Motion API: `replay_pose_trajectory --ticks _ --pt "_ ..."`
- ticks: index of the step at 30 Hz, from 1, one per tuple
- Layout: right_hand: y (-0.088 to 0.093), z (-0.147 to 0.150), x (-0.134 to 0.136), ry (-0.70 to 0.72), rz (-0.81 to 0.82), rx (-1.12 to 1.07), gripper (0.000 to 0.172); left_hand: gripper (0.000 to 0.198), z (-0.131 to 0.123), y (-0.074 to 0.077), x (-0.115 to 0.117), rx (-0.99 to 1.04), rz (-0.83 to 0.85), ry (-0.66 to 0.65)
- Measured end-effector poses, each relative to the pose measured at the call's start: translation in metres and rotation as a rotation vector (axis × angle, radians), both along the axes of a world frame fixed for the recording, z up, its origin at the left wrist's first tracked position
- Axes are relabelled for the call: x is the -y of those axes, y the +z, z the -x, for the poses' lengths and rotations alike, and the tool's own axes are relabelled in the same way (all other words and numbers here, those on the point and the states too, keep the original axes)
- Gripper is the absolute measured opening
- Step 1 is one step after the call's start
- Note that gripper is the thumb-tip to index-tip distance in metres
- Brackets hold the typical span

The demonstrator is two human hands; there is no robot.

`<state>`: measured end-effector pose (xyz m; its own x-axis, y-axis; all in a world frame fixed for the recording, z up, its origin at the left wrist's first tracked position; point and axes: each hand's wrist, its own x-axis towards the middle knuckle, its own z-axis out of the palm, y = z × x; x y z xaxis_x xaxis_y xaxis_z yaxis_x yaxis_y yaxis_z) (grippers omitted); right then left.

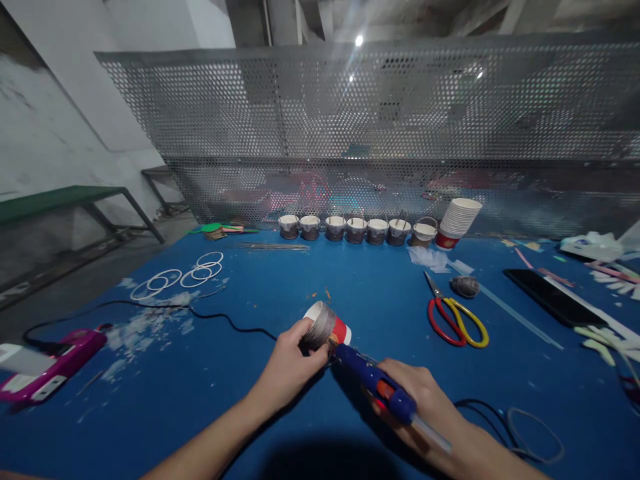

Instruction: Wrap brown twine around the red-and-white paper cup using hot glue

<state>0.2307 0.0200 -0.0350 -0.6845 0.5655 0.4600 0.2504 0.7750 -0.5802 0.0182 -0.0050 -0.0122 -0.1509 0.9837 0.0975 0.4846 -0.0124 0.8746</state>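
Note:
My left hand (pixel 290 363) is closed around a small paper cup (pixel 324 325), tilted on its side over the blue table. Grey-brown yarn covers part of the cup, and a red and white band shows at its right end. In my right hand (pixel 425 400) is a blue hot glue gun (pixel 373 373), with a clear glue stick (pixel 433 433) sticking out of its rear. The gun's nozzle points at the cup's side near my left thumb; whether it touches cannot be made out.
Several yarn-wrapped cups (pixel 356 231) line the back edge beside stacked paper cups (pixel 459 221). Scissors (pixel 457 320), a yarn ball (pixel 465 287) and a phone (pixel 554 297) lie right. White rings (pixel 200 270), a black cord (pixel 240 327) and a magenta power strip (pixel 60 367) lie left.

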Motion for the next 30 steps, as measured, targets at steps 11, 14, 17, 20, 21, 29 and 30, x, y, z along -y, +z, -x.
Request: replay_pose_trajectory --ticks 11,14,17,20,21,29,30 --pt "-0.002 -0.001 -0.003 0.01 -0.07 -0.033 0.009 0.011 0.004 -0.004 0.0 -0.055 -0.046 -0.023" --pt "-0.001 -0.002 -0.002 0.006 -0.078 -0.04 0.01 0.012 0.005 -0.004 -0.001 -0.05 -0.032 -0.041" --pt "0.001 -0.003 -0.002 -0.015 -0.077 -0.022 0.012 0.012 0.006 -0.005 -0.001 -0.04 -0.012 -0.058" --pt "0.003 -0.004 -0.003 0.009 -0.054 -0.028 0.012 0.011 0.006 -0.004 -0.001 -0.068 -0.018 -0.061" --pt "0.005 -0.004 -0.003 0.009 -0.046 -0.025 0.013 0.011 0.007 -0.004 -0.001 -0.078 -0.025 -0.064" --pt "0.018 -0.006 0.001 -0.05 -0.036 0.027 0.019 0.012 0.007 -0.002 0.0 -0.125 -0.075 -0.096" --pt "0.018 -0.006 0.002 -0.046 -0.036 0.024 0.019 0.011 0.008 -0.003 0.0 -0.127 -0.078 -0.098"
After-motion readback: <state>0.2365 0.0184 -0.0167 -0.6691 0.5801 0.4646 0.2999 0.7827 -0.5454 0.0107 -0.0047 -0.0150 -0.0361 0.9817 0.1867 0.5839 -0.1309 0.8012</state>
